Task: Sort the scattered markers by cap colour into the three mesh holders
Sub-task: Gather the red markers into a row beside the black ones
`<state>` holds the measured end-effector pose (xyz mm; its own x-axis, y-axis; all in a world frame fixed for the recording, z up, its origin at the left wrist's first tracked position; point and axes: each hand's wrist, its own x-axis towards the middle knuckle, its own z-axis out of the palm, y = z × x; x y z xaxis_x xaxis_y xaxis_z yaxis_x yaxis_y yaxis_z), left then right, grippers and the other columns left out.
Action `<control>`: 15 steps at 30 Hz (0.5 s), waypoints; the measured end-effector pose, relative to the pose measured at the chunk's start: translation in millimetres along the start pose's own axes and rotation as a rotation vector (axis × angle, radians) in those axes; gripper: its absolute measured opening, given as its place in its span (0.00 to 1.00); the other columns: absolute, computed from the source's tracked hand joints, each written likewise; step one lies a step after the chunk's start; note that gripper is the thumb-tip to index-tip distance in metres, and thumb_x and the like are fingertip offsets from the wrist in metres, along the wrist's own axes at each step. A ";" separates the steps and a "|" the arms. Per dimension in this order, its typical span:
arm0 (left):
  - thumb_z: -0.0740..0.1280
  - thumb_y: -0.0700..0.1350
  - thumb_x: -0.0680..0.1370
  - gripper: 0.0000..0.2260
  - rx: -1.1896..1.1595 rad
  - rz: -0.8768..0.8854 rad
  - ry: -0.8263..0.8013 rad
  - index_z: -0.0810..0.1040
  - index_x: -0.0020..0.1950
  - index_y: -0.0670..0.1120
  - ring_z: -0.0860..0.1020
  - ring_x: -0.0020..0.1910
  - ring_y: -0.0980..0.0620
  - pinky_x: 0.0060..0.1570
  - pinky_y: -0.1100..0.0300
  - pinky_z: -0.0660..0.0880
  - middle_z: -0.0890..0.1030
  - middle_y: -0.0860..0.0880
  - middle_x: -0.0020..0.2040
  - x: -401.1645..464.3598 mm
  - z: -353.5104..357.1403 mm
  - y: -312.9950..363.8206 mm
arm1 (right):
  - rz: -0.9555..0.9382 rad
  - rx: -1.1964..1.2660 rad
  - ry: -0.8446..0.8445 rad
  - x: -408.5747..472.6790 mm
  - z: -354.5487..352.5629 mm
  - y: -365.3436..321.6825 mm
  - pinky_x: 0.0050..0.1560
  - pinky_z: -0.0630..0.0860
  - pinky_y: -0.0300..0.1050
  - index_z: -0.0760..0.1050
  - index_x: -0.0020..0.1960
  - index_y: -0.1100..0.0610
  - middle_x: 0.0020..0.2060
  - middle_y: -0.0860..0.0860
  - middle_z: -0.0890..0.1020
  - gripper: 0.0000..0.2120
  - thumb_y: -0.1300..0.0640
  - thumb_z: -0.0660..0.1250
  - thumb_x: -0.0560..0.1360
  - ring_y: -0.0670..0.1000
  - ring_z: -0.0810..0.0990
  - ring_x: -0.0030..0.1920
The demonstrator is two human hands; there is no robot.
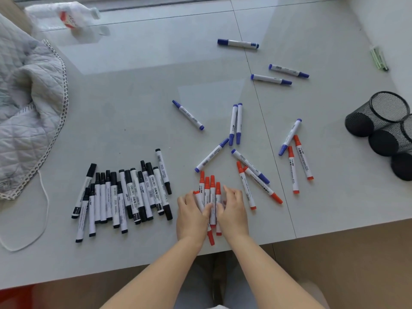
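Both hands, left hand [192,214] and right hand [231,210], cup a bundle of red markers [211,197] between curled fingers on the desk [133,108], apparently squaring them up, with black ones just left, blue beyond, holders [386,130] far right.

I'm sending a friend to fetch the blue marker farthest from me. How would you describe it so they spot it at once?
Start from the three black mesh holders lying on their sides at the table's right edge, then look toward the far side of the table. There one blue-capped marker lies alone, roughly crosswise. Unlike the pair of blue markers nearer you, it has no marker beside it.
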<state>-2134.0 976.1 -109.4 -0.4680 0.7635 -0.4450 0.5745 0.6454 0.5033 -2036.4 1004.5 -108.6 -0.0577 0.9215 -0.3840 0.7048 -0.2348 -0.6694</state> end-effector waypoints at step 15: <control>0.57 0.63 0.75 0.25 0.207 0.031 -0.018 0.63 0.68 0.51 0.74 0.43 0.50 0.31 0.58 0.68 0.68 0.48 0.59 20.9 -6.1 -4.0 | 0.026 -0.011 -0.107 11.3 -2.6 1.9 0.50 0.72 0.31 0.69 0.65 0.52 0.58 0.48 0.71 0.17 0.54 0.63 0.77 0.44 0.74 0.54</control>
<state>-2150.2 989.6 -116.2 -0.4366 0.7813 -0.4460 0.7153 0.6021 0.3546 -2033.9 1015.2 -112.6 -0.1139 0.8766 -0.4675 0.7150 -0.2544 -0.6512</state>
